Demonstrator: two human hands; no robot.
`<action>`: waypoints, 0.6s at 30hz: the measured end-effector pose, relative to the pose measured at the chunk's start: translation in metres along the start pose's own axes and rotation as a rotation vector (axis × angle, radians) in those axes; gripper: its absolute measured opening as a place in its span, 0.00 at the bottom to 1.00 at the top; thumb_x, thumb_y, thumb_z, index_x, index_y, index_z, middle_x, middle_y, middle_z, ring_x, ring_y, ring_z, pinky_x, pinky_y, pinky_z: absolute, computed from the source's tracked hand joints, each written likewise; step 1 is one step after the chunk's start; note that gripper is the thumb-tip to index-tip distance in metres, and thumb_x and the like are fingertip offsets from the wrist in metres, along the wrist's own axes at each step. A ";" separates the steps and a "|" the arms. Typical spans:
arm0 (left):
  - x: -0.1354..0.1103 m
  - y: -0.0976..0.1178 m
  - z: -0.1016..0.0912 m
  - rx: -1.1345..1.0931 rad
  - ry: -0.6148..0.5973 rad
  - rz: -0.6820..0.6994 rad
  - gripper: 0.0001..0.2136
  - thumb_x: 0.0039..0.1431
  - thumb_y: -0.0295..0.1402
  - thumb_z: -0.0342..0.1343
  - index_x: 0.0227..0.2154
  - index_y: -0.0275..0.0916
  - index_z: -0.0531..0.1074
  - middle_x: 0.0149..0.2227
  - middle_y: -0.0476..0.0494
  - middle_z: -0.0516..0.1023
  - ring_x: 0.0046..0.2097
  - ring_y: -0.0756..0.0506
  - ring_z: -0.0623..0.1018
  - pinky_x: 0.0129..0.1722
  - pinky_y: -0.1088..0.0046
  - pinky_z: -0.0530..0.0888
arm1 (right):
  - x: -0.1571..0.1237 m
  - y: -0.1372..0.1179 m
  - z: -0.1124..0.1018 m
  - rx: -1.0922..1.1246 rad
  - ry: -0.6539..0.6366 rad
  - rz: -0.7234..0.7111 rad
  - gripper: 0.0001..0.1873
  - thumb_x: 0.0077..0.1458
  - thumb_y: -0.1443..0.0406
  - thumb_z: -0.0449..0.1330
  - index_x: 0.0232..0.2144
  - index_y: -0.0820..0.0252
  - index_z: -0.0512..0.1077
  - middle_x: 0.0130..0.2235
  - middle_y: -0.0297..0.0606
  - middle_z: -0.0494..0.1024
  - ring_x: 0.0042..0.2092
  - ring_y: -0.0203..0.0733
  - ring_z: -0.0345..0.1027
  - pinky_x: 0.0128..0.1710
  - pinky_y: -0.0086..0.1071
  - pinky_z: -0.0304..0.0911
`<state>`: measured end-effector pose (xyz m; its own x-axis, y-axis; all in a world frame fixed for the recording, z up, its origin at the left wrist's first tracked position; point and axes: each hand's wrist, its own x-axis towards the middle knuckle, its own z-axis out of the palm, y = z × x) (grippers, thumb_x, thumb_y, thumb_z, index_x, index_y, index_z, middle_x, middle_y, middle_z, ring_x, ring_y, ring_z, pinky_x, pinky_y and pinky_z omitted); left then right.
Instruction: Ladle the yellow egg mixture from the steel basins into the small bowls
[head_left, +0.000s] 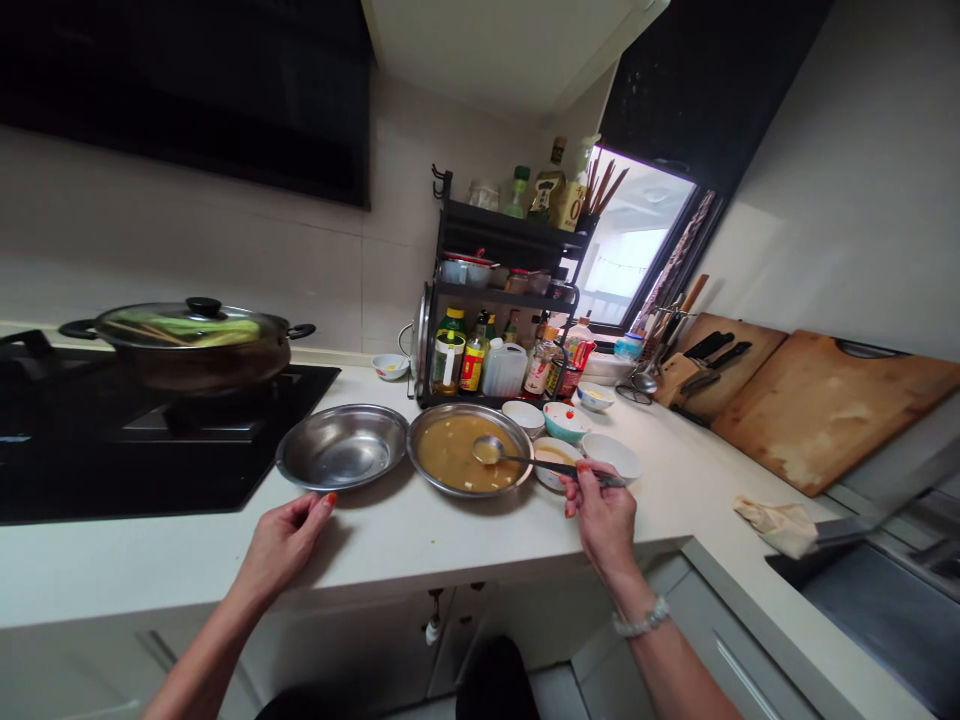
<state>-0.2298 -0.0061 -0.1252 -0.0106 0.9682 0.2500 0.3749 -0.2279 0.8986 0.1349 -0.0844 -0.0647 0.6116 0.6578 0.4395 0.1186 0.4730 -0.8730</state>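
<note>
My right hand (604, 515) is closed round the dark handle of a metal soup ladle (489, 450). The ladle's bowl dips into brown liquid with pale bits, in a round metal dish (416, 478) on the counter. To the left, a second metal dish (341, 450) has nothing in it. My left hand (289, 535) pinches the near rim of this second dish, thumb on the edge. Right of the filled dish, partly behind my right hand and the ladle handle, sits a small bowl (551, 478) of light-coloured liquid.
Several small bowls (611, 455) cluster at the right. A black rack (510, 230) with bottles stands behind. A lidded pan (199, 350) sits on the stove (97, 450) at left. Knives (720, 350), cutting boards (832, 400), a cloth (776, 525) and a sink (870, 610) are at right.
</note>
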 end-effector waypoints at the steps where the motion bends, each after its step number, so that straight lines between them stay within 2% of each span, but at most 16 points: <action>1: 0.000 0.000 0.000 -0.003 0.000 0.000 0.22 0.51 0.52 0.50 0.14 0.42 0.55 0.14 0.55 0.55 0.19 0.52 0.55 0.17 0.77 0.55 | 0.000 -0.001 -0.001 -0.009 0.003 -0.007 0.20 0.48 0.51 0.65 0.34 0.60 0.68 0.18 0.28 0.71 0.16 0.32 0.63 0.12 0.24 0.60; 7: 0.000 0.000 0.000 0.013 0.005 0.005 0.22 0.51 0.52 0.50 0.14 0.41 0.55 0.14 0.55 0.55 0.19 0.53 0.55 0.17 0.77 0.55 | 0.001 -0.002 -0.007 -0.061 0.010 -0.020 0.21 0.48 0.50 0.65 0.34 0.61 0.68 0.18 0.28 0.71 0.15 0.32 0.62 0.12 0.25 0.60; 13: 0.000 -0.004 0.000 0.016 0.001 0.011 0.22 0.52 0.52 0.51 0.15 0.41 0.56 0.14 0.55 0.56 0.19 0.53 0.56 0.18 0.77 0.56 | 0.005 -0.003 -0.009 0.045 0.097 0.037 0.19 0.45 0.54 0.66 0.32 0.60 0.68 0.19 0.30 0.72 0.17 0.32 0.62 0.13 0.23 0.58; 18: 0.000 -0.005 0.000 0.009 0.006 0.013 0.22 0.51 0.52 0.51 0.14 0.41 0.56 0.13 0.55 0.55 0.19 0.53 0.55 0.17 0.77 0.55 | 0.011 -0.014 -0.019 0.065 0.143 0.063 0.17 0.43 0.57 0.67 0.32 0.61 0.68 0.20 0.32 0.73 0.18 0.32 0.64 0.13 0.23 0.58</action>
<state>-0.2317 -0.0046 -0.1294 -0.0114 0.9646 0.2634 0.3830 -0.2391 0.8923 0.1547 -0.0948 -0.0519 0.7216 0.5996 0.3461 0.0287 0.4736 -0.8803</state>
